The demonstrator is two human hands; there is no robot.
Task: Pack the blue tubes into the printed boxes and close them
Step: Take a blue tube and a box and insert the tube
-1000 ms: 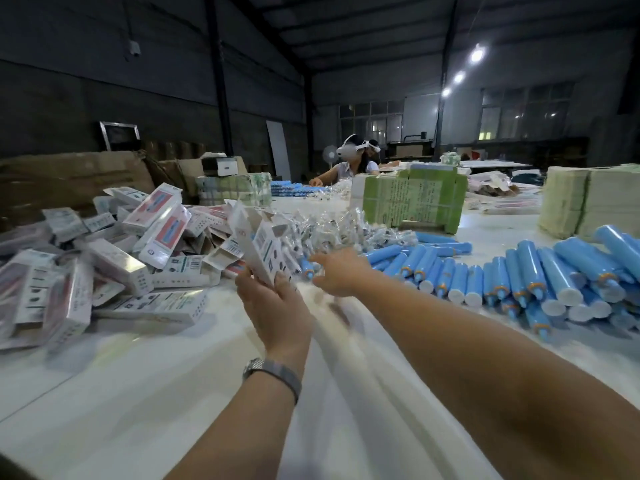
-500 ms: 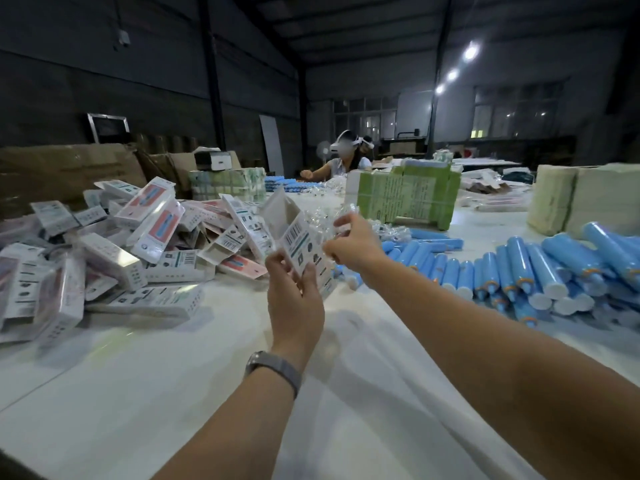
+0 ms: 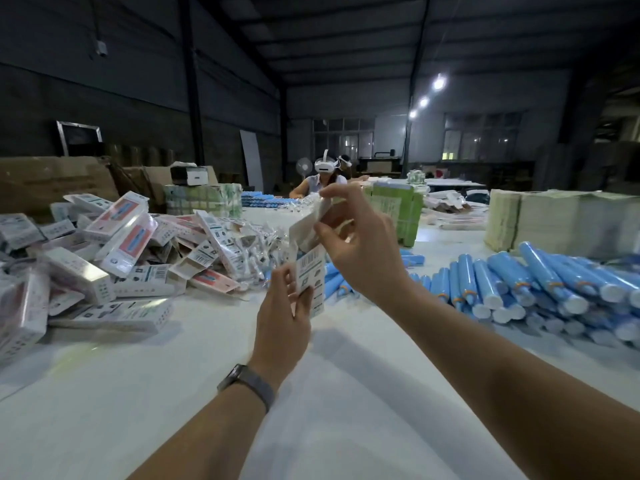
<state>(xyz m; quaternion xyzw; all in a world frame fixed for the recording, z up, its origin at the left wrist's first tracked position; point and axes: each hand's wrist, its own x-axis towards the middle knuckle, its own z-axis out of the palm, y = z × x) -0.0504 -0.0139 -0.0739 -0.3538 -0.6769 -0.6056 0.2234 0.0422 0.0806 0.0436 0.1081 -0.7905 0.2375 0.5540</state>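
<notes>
My left hand (image 3: 282,317) grips the lower part of an upright printed box (image 3: 311,275) held above the white table. My right hand (image 3: 360,244) is at the box's top, its fingers pinching the pale open flap (image 3: 311,220). Whether a tube is inside the box is hidden. Many blue tubes with white caps (image 3: 512,285) lie in a row on the table to the right. A heap of printed boxes (image 3: 114,258) lies on the left.
The white table (image 3: 173,375) spreads in front of me. A green carton (image 3: 398,209) stands behind my hands, and stacks of flat pale cartons (image 3: 554,220) sit at the right. Small clear packets (image 3: 266,244) lie mid-table. A person with a headset (image 3: 322,178) sits at the far end.
Both hands have lifted the box up from the table and turned it upright. My right hand left the tube row and rose to the box's top flap.
</notes>
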